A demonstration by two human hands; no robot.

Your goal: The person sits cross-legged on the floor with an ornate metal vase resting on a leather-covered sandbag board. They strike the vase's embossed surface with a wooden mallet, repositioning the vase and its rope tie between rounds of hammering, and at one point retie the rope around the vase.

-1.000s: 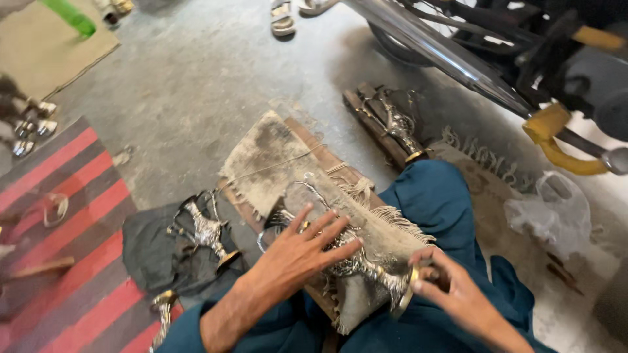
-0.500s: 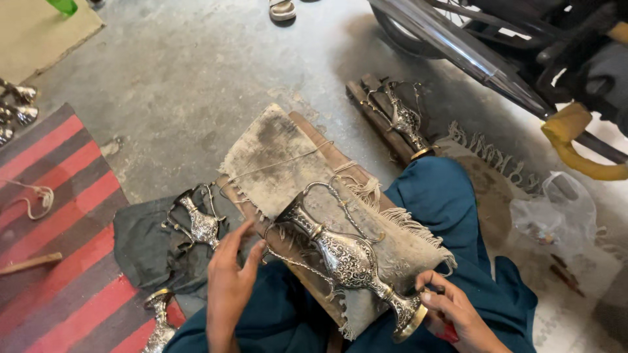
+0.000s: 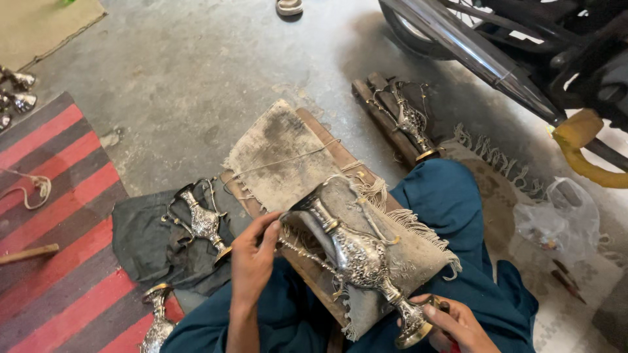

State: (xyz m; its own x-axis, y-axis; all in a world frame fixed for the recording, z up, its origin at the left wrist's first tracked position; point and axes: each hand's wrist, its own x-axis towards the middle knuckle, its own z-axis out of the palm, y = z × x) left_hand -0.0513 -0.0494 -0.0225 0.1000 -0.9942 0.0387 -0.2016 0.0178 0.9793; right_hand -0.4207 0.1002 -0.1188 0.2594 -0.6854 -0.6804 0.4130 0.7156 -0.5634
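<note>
Rug (image 3: 59, 196): red and grey stripes, at the far left on the floor; a loop of cord (image 3: 36, 189) and a wooden stick (image 3: 26, 253) lie on it, and small metal pieces (image 3: 16, 91) sit just past its top edge.
Dark cloth (image 3: 140, 242): spread on the concrete beside the rug; a small silver jug (image 3: 199, 219) lies on it, probably to keep the metal off the floor. Another jug (image 3: 157, 323) lies at the cloth's lower edge.
Left hand (image 3: 252, 258): its grip is closed on the thin spout side of the large jug, near the neck, seemingly to steady it.
Large jug (image 3: 353, 258): embossed silver, lying tilted across a fringed rag (image 3: 288, 157) on a wooden board (image 3: 314, 274) over the person's lap; the rag likely cushions it.
Right hand (image 3: 458, 323): fingers curled around the jug's brass-coloured foot, holding the lower end up.
Far jug (image 3: 409, 121): lying on a second board near the knee, well apart from both hands.
Plastic bag (image 3: 556, 219): clear, crumpled, on the floor at the right; it holds small dark bits that I cannot make out.
Motorbike (image 3: 510, 46): parked at the upper right, exhaust pipe over the floor.
</note>
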